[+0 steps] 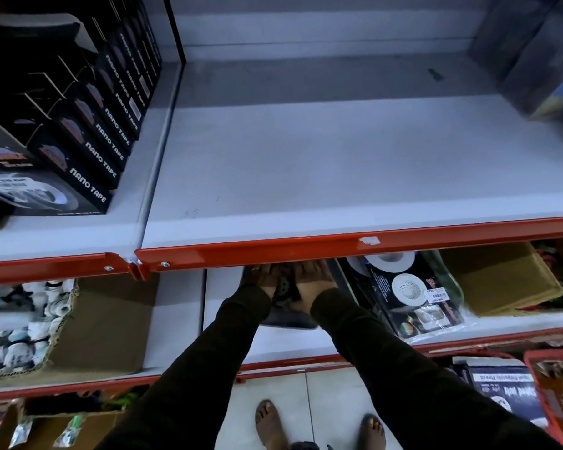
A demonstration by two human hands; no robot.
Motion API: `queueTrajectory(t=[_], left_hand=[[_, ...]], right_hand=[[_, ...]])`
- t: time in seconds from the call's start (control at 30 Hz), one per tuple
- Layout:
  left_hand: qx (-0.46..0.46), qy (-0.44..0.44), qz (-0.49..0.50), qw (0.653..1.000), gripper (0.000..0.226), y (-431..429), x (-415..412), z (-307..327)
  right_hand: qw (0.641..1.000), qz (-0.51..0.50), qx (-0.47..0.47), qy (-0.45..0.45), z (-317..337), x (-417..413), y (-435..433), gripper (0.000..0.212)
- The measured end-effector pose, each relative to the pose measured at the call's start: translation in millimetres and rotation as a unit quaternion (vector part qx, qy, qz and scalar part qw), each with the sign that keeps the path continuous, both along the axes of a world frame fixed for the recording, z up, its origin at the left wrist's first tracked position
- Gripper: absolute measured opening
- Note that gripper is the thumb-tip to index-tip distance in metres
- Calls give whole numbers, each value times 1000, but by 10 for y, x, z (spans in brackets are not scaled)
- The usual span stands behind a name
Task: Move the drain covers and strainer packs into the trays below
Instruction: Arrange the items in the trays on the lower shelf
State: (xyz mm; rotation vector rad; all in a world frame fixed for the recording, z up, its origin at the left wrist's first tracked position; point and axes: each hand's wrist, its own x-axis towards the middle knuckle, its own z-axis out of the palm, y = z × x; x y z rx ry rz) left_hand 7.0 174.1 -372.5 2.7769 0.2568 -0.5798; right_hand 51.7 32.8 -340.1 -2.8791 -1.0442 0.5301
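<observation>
Both my hands reach under the red edge of the upper shelf onto the lower shelf. My left hand (262, 279) and my right hand (312, 279) press side by side around a dark perforated drain cover (285, 287) between them; a dark flat item (290, 318) lies under my wrists. My fingertips are hidden by the shelf edge. To the right, strainer packs (410, 297) with white round strainers on black cards lie stacked on the same shelf.
The upper shelf (306, 157) is bare, with black Nano Tape boxes (88, 125) at its left. Cardboard boxes stand at lower left (88, 323) and right (501, 280). Red trays (553, 384) with packs sit lower right. My feet stand on the tiled floor.
</observation>
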Motion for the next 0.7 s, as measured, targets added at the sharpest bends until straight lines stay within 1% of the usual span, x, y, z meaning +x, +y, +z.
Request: queueTrajectory(t=[0.03,0.07,0.13,0.17,0.23,0.27,0.3,0.33,0.37,0.4,0.43,0.47,0.5,0.53,0.57,0.63,0.7], left_hand=[[0,14,12,1000,69,-63,-23,99],[0,-2,21,1000,69,-168,-35,194],[9,-65,28,997,66,-439,-83,464],[-14,-107,51,993,62,-589,-87,548],[-115,-177,114,971,58,-946,-84,684],[-183,-186,147,954,58,-1144,-64,765],[-265,-175,184,930,58,-1372,-37,826],[-350,-155,215,898,58,-1574,2,835],[-417,-116,237,870,59,-1761,38,858],[-460,-82,258,846,64,-1913,93,786],[-471,-60,279,835,77,-2039,156,679],[-466,-38,299,832,91,-2159,220,637],[-450,-24,314,835,99,-2235,264,594],[-420,-14,338,842,99,-2316,320,551],[-390,-6,372,842,95,-2371,364,511],[-370,-9,432,822,85,-2440,458,439],[-394,-22,459,796,73,-2460,575,319]], right_hand=[[999,-27,22,-11,108,-2,-135,108],[997,-55,53,-12,210,-4,-256,99],[989,-110,95,-16,447,-34,-564,79],[982,-143,122,-35,474,-10,-724,73],[961,-219,148,-78,539,66,-1108,68],[951,-266,144,-71,564,130,-1294,67],[940,-309,133,-52,603,206,-1496,67],[930,-347,121,-19,616,288,-1682,65],[920,-376,108,21,611,369,-1841,62],[915,-389,93,61,575,449,-1990,61],[911,-389,83,106,523,517,-2111,63],[911,-379,82,143,491,584,-2222,66],[907,-367,94,182,442,621,-2284,68],[899,-359,123,217,406,657,-2341,68],[889,-355,153,246,377,676,-2369,68],[881,-332,189,278,327,721,-2391,69],[884,-309,212,280,263,810,-2355,66]])
